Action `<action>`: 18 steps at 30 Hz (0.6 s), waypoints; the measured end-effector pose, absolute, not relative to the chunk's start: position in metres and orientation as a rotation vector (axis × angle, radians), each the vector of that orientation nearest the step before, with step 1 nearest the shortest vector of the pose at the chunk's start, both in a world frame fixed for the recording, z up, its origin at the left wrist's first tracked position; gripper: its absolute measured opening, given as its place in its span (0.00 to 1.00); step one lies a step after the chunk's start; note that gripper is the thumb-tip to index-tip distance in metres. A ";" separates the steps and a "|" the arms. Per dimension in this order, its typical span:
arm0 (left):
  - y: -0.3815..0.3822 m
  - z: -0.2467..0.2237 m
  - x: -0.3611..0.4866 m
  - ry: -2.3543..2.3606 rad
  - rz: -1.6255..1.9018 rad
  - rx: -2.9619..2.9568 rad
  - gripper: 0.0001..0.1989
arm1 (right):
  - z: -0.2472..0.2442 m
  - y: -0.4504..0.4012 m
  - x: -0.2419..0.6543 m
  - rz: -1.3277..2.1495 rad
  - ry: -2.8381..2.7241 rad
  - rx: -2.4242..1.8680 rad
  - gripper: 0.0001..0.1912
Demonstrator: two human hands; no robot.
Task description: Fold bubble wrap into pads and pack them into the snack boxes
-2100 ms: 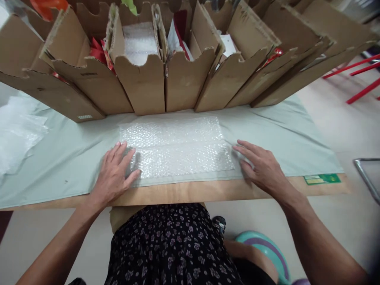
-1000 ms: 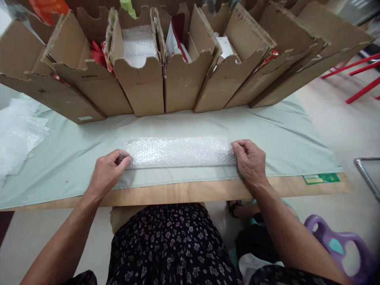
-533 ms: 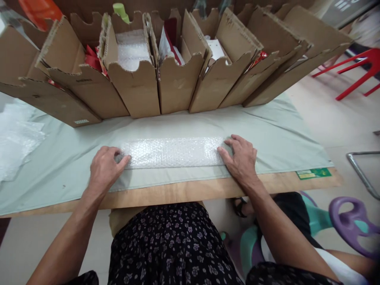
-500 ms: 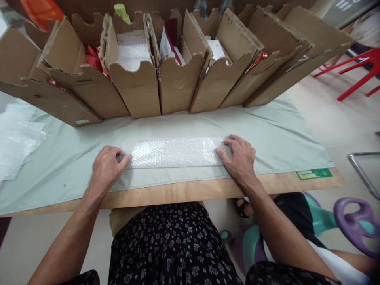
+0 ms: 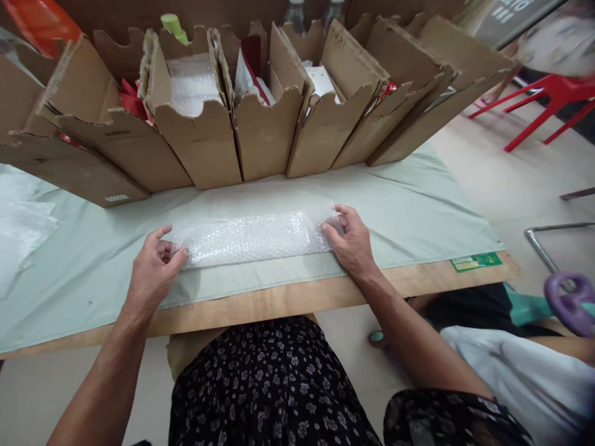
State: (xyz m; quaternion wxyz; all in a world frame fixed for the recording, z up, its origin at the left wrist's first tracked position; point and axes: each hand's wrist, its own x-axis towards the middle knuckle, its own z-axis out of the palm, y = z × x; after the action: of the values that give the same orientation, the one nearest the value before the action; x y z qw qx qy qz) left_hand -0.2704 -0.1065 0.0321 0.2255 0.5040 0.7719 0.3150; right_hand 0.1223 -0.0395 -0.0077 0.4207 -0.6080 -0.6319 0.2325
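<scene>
A long, flat strip of bubble wrap (image 5: 251,238) lies across the pale green cloth (image 5: 409,217), close to the table's front edge. Its left end is pinched between the thumb and fingers of my left hand (image 5: 152,263). At the opposite end, my right hand (image 5: 351,238) grips the wrap with the thumb on the near side and the fingers behind; that end is slightly raised and crumpled. Whether anything lies inside the wrap I cannot tell.
Several open cardboard bins (image 5: 269,136) stand in a row behind the strip, one holding folded bubble wrap (image 5: 193,87). More bubble wrap sheets (image 5: 21,223) are at the left. A red stool (image 5: 553,93) and a seated person's pale clothing (image 5: 511,365) are at the right.
Both hands keep hold of the ends. The right end of the bubble wrap has bunched and lifted a little, and my left index finger has lifted. The whole view has shifted slightly.
</scene>
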 end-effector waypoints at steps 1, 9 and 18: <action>-0.107 0.031 -0.271 2.137 0.866 1.405 0.37 | -0.008 -0.038 0.121 0.581 -1.587 -1.528 0.22; -0.106 0.020 -0.272 2.084 1.029 1.305 0.38 | -0.014 -0.038 0.121 0.593 -1.557 -1.503 0.21; -0.111 0.018 -0.274 2.026 0.980 1.296 0.27 | -0.014 -0.037 0.121 0.590 -1.566 -1.492 0.19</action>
State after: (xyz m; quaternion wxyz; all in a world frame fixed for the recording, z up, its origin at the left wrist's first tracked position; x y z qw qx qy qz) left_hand -0.2741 -0.1109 0.0179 0.2689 0.4807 0.7513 0.3634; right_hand 0.1214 -0.0368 -0.0136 0.4347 -0.5994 -0.6290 0.2370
